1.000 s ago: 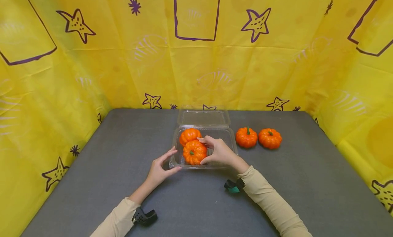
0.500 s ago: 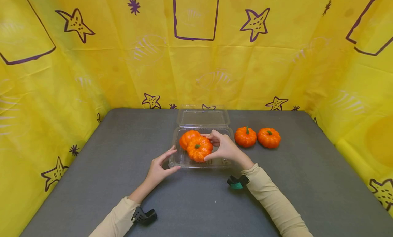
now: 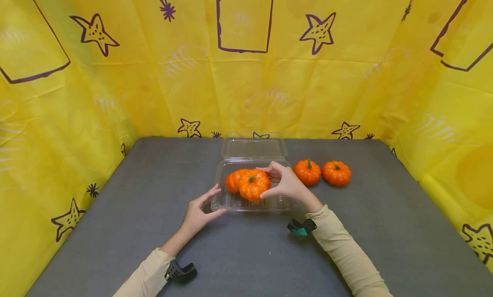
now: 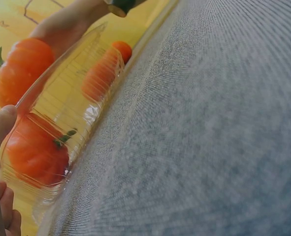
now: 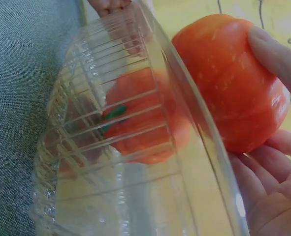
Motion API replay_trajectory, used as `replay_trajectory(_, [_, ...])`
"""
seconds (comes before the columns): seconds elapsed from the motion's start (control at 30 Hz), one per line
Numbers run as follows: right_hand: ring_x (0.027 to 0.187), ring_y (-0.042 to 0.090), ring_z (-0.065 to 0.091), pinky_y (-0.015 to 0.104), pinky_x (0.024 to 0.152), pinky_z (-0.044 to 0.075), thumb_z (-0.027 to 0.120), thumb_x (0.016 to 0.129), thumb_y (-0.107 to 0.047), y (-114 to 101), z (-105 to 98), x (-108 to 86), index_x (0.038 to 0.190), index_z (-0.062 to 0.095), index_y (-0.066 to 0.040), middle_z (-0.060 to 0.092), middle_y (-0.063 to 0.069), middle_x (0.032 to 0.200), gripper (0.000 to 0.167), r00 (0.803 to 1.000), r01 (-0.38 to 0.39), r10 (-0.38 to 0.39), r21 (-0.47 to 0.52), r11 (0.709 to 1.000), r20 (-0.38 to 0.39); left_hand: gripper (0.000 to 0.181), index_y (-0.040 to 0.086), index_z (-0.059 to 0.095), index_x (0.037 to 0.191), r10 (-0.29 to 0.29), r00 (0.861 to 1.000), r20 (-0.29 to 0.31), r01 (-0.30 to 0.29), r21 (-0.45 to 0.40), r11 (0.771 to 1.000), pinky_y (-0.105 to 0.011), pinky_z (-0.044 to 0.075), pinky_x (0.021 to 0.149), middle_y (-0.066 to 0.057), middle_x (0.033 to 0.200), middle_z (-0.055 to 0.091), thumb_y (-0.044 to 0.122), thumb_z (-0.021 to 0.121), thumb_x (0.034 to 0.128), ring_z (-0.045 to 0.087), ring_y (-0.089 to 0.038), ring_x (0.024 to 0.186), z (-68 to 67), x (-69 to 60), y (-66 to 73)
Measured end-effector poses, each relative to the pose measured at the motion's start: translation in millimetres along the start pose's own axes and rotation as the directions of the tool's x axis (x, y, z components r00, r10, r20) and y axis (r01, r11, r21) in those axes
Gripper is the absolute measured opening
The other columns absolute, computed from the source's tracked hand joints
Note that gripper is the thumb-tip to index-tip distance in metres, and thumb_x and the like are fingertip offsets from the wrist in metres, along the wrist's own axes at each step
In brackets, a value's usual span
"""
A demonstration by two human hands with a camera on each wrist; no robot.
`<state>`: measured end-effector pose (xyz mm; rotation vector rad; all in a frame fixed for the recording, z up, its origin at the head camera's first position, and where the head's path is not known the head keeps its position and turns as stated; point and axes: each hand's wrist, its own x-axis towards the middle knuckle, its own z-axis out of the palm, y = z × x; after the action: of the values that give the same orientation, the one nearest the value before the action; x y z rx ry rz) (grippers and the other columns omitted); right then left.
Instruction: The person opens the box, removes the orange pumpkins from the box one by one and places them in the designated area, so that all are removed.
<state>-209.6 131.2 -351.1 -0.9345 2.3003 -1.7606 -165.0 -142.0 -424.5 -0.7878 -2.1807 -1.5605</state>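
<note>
My right hand (image 3: 286, 185) grips a small orange pumpkin (image 3: 254, 185) between thumb and fingers, stem up, above the clear plastic clamshell container (image 3: 231, 204). In the right wrist view this pumpkin (image 5: 224, 83) is higher than the rim. Another pumpkin (image 3: 235, 180) lies in the container, partly hidden behind the held one. Through the clear wall, the left wrist view shows its green stem (image 4: 64, 138) pointing toward the container floor. At the front left corner my left hand (image 3: 198, 212) touches the container, its fingers and thumb on either side, thumb tip on the rim.
Two more pumpkins stand on the grey table (image 3: 246, 262) just right of the container: one with an upright stem (image 3: 307, 173), the other (image 3: 337, 173) farther right. The container's lid (image 3: 254, 148) lies folded back behind it. Yellow patterned cloth (image 3: 246, 83) surrounds the table.
My right hand has raised its pumpkin and moved it right. The pumpkin behind it has shifted slightly toward me. My left hand has stayed at the container's corner.
</note>
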Motion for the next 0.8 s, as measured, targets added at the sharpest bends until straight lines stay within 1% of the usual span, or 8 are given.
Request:
replay_trajectory(0.1, [0.103, 0.03, 0.055, 0.037, 0.083, 0.046, 0.08, 0.059, 0.006, 0, -2, -0.3, 0.086, 0.045, 0.006, 0.052, 0.021, 0.119, 0.044, 1.0, -0.012, 0.013, 0.021, 1.0, -0.023, 0.051, -0.011, 0.057, 0.109, 0.009, 1.0, -0.007, -0.009, 0.004, 1.0, -0.02, 0.034, 0.092, -0.03, 0.119, 0.048, -0.008, 0.077, 0.0614, 0.045, -0.042, 0.109, 0.3, -0.1, 0.0])
replay_trajectory(0.2, [0.106, 0.03, 0.053, 0.037, 0.083, 0.045, 0.08, 0.058, 0.007, 1, -3, -0.4, 0.091, 0.046, 0.007, 0.052, 0.022, 0.119, 0.047, 0.999, -0.016, 0.017, 0.032, 0.999, -0.038, 0.052, -0.009, 0.058, 0.109, 0.022, 1.0, -0.014, -0.022, 0.033, 0.999, -0.019, 0.034, 0.092, -0.028, 0.118, 0.049, -0.007, 0.078, 0.0609, 0.047, -0.041, 0.108, 0.3, -0.5, 0.2])
replay_trajectory(0.27, [0.107, 0.031, 0.051, 0.036, 0.084, 0.045, 0.079, 0.058, 0.008, 1, -4, -0.3, 0.097, 0.047, 0.009, 0.052, 0.024, 0.118, 0.051, 0.999, -0.023, 0.025, 0.038, 0.999, -0.046, 0.052, -0.009, 0.059, 0.108, 0.034, 0.999, -0.019, -0.033, 0.057, 0.998, -0.018, 0.033, 0.092, -0.028, 0.118, 0.05, -0.006, 0.078, 0.0603, 0.048, -0.041, 0.107, 0.2, -0.6, 0.7])
replay_trajectory(0.4, [0.111, 0.031, 0.049, 0.037, 0.086, 0.044, 0.079, 0.06, 0.007, 6, -4, 1.2, 0.12, 0.045, 0.007, 0.049, 0.025, 0.121, 0.069, 0.999, -0.018, 0.019, 0.049, 0.999, -0.034, 0.052, -0.009, 0.059, 0.108, 0.053, 0.998, -0.025, -0.051, 0.078, 0.996, -0.018, 0.033, 0.092, -0.027, 0.116, 0.051, -0.005, 0.079, 0.0596, 0.049, -0.04, 0.106, -1.2, -1.0, 1.2])
replay_trajectory(0.5, [0.111, 0.028, 0.049, 0.038, 0.086, 0.043, 0.078, 0.063, 0.004, 10, -5, 1.6, 0.128, 0.043, 0.006, 0.048, 0.022, 0.124, 0.073, 1.0, -0.004, 0.004, 0.052, 0.999, -0.005, 0.052, -0.01, 0.059, 0.107, 0.055, 0.998, -0.031, -0.052, 0.085, 0.995, -0.018, 0.034, 0.092, -0.027, 0.115, 0.052, -0.005, 0.079, 0.059, 0.05, -0.041, 0.105, -1.8, -1.3, 1.1])
replay_trajectory(0.6, [0.11, 0.028, 0.05, 0.038, 0.086, 0.044, 0.077, 0.064, 0.003, 9, -7, -1.2, 0.125, 0.046, 0.008, 0.049, 0.021, 0.124, 0.069, 1.0, 0.005, -0.006, 0.041, 0.999, 0.019, 0.052, -0.01, 0.059, 0.107, 0.052, 0.998, -0.03, -0.049, 0.09, 0.995, -0.019, 0.034, 0.092, -0.027, 0.115, 0.052, -0.004, 0.079, 0.0593, 0.05, -0.04, 0.105, -1.0, -0.7, 1.5])
replay_trajectory(0.67, [0.111, 0.029, 0.049, 0.039, 0.086, 0.043, 0.076, 0.064, 0.006, 3, -8, -3.9, 0.122, 0.047, 0.011, 0.048, 0.023, 0.123, 0.065, 1.0, 0.0, -0.002, 0.038, 0.999, 0.031, 0.052, -0.009, 0.059, 0.107, 0.052, 0.998, -0.027, -0.049, 0.094, 0.994, -0.019, 0.035, 0.092, -0.027, 0.115, 0.052, -0.004, 0.079, 0.0599, 0.05, -0.04, 0.105, -0.1, -0.3, 2.0])
replay_trajectory(0.8, [0.111, 0.03, 0.049, 0.039, 0.085, 0.044, 0.075, 0.065, 0.006, 6, -11, -5.5, 0.122, 0.045, 0.012, 0.047, 0.024, 0.124, 0.065, 0.999, 0.016, -0.017, 0.039, 0.999, 0.042, 0.052, -0.01, 0.059, 0.107, 0.054, 0.998, -0.026, -0.052, 0.094, 0.994, -0.02, 0.035, 0.092, -0.027, 0.115, 0.052, -0.004, 0.079, 0.0597, 0.05, -0.04, 0.105, 0.2, -0.4, 1.9])
